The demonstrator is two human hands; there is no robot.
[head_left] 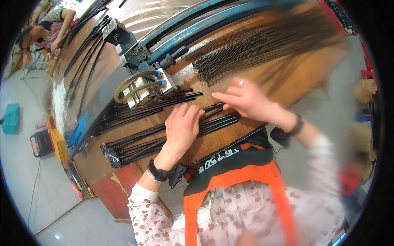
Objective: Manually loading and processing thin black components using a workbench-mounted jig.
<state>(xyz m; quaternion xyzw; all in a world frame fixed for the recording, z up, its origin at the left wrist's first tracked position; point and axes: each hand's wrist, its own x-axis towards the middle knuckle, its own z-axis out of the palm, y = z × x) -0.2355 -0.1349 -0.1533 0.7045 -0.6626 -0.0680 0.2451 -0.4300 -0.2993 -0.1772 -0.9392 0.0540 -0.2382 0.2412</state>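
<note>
My left hand (182, 127) rests over a bundle of thin black rods (141, 137) at the table's near edge. Its fingers are curled closed round a black rod that runs out to the right. My right hand (246, 100) is beside the rods' right ends, a little blurred. Its index finger points left, apart from the thumb, and I see nothing held in it. Beyond my left hand stands a metal clamping device (141, 90) with two curved hoses and blue fittings. More black rods lie under its front.
Long coiled springs (221, 61) lie in a pile at the far right of the wooden table (303, 78). A blue metal rail (197, 30) crosses behind the clamp. Further black rods (84, 61) lie at the far left, near another person (53, 30). A black case (41, 143) stands on the floor.
</note>
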